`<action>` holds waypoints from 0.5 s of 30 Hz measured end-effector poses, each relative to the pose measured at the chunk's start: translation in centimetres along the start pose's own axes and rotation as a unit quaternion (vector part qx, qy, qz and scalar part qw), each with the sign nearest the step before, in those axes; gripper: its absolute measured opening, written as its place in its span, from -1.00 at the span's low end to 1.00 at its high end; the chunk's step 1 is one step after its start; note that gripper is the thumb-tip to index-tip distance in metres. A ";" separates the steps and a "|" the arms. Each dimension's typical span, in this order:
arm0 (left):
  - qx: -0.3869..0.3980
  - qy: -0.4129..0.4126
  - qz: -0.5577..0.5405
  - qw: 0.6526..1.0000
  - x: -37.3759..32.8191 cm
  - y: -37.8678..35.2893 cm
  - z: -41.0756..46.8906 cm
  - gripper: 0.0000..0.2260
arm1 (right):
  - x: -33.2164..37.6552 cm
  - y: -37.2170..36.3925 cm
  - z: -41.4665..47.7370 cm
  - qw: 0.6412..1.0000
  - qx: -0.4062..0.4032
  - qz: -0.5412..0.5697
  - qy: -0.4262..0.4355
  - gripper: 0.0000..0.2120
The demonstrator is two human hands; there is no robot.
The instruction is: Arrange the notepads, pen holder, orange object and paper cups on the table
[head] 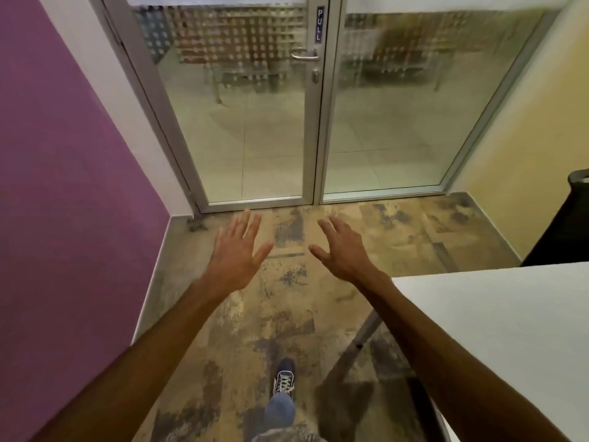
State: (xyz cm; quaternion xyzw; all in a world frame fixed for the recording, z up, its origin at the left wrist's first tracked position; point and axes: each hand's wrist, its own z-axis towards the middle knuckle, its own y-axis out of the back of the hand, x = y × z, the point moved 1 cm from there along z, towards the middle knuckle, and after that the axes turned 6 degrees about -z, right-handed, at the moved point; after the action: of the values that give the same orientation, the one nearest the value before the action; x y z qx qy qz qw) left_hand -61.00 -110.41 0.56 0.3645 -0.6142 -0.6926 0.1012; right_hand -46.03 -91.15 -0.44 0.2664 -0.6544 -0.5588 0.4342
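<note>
Both arms stretch out in front of me over a patterned floor. My left hand [237, 250] is held flat with fingers spread and holds nothing. My right hand [342, 248] is likewise spread and empty. A corner of the white table [497, 317] shows at the lower right, under my right forearm. No notepads, pen holder, orange object or paper cups appear in this view.
A glass door [255, 122] with a metal handle [304, 55] and a "PULL" sign stands ahead. A purple wall [63, 186] runs along the left, a yellow wall [526, 138] on the right. A dark chair [567, 224] stands beyond the table. My shoe [283, 376] is on the floor below.
</note>
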 end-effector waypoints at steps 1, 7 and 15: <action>0.008 -0.010 0.007 1.000 0.4 0.3 2.3 -0.36 | -0.4 0.1 1.9 1.000 -0.002 0.001 -0.011 -0.37; 0.030 -0.066 0.027 0.997 0.6 1.8 14.8 -0.37 | -2.5 1.9 11.3 0.997 -0.024 0.004 -0.075 -0.37; 0.075 -0.155 0.029 0.985 -3.3 0.7 27.9 -0.36 | -9.0 3.7 18.3 0.985 -0.053 0.016 -0.165 -0.37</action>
State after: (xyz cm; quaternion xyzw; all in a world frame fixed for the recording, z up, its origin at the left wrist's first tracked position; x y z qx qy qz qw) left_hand -76.39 -86.96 1.94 0.2417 -0.6830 -0.6892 -0.0031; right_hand -57.04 -73.66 0.76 0.1362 -0.6907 -0.6220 0.3427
